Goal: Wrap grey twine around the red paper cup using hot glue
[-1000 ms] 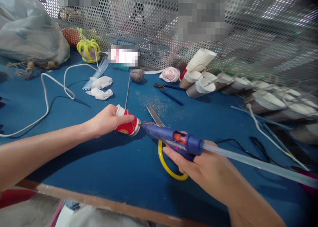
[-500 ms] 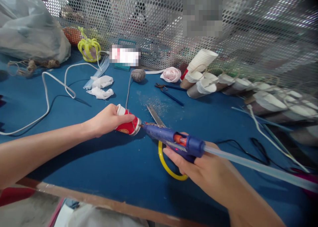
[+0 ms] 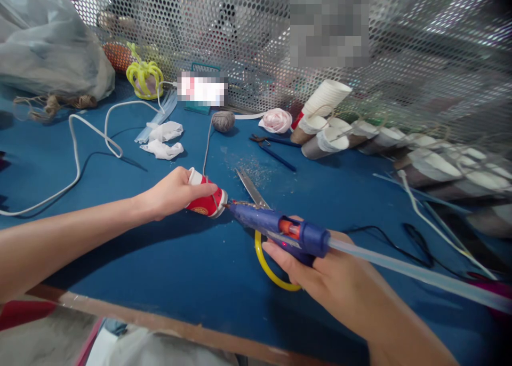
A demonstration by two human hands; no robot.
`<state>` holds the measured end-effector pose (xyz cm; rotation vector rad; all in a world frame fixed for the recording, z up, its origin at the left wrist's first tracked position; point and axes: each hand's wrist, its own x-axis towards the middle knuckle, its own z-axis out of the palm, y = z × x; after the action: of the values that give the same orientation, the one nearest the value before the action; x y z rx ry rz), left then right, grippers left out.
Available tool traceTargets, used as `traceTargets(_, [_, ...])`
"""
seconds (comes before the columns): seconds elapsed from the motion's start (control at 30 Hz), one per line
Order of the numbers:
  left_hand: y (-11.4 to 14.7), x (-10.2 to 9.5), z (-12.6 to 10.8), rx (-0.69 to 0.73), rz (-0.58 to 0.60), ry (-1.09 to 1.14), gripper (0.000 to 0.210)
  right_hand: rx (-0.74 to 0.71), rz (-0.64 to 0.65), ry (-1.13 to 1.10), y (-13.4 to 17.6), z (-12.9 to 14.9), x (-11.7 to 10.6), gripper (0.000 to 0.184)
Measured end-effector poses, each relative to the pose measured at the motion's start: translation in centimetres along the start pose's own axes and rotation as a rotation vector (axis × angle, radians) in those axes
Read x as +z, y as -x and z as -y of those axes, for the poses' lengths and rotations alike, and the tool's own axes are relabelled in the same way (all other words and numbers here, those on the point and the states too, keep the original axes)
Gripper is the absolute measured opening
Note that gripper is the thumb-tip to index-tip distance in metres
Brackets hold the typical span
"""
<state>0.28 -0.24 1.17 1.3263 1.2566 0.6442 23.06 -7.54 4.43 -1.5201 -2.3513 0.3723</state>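
My left hand [image 3: 172, 192] is closed around a red and white paper cup [image 3: 206, 199], which lies tilted on its side. Grey yarn crosses the cup under my thumb and runs back to a small yarn ball [image 3: 223, 121]. My right hand [image 3: 316, 270] grips a blue hot glue gun [image 3: 276, 224]; a long clear glue stick [image 3: 400, 267] sticks out of its rear. The gun's nozzle points at the cup's end, touching it or very close. Beneath the gun lie scissors with yellow handles [image 3: 264, 262], partly hidden.
Blue-handled pliers [image 3: 276, 150] and a pink fabric rose [image 3: 276, 120] lie farther back. Several wrapped cups [image 3: 326, 142] line the right rear by the perforated metal screen [image 3: 256, 40]. A white cable [image 3: 74, 142] winds across the left, near crumpled white scraps [image 3: 162, 150].
Almost nothing has moved. Both hands keep their holds, the nozzle stays at the cup's end, and the view has shifted very slightly.
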Motion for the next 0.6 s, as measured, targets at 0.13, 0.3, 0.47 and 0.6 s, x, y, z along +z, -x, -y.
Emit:
traceTargets(0.13, [-0.04, -0.02, 0.04, -0.027, -0.001, 0.046, 0.028, 0.002, 0.059, -0.056, -0.04, 0.26, -0.02, 0.016])
traceTargets(0.3, [-0.08, -0.05, 0.01, -0.038, -0.001, 0.060, 0.027, 0.015, 0.029, -0.037, -0.08, 0.11, -0.14, 0.020])
traceTargets(0.47, [-0.05, -0.01, -0.07, -0.047, -0.001, 0.069, 0.027, -0.005, -0.010, -0.016, -0.12, -0.08, -0.07, 0.020])
traceTargets(0.6, [-0.05, -0.03, -0.01, -0.044, -0.012, 0.056, 0.027, -0.004, 0.009, -0.032, -0.16, -0.01, 0.08, 0.013])
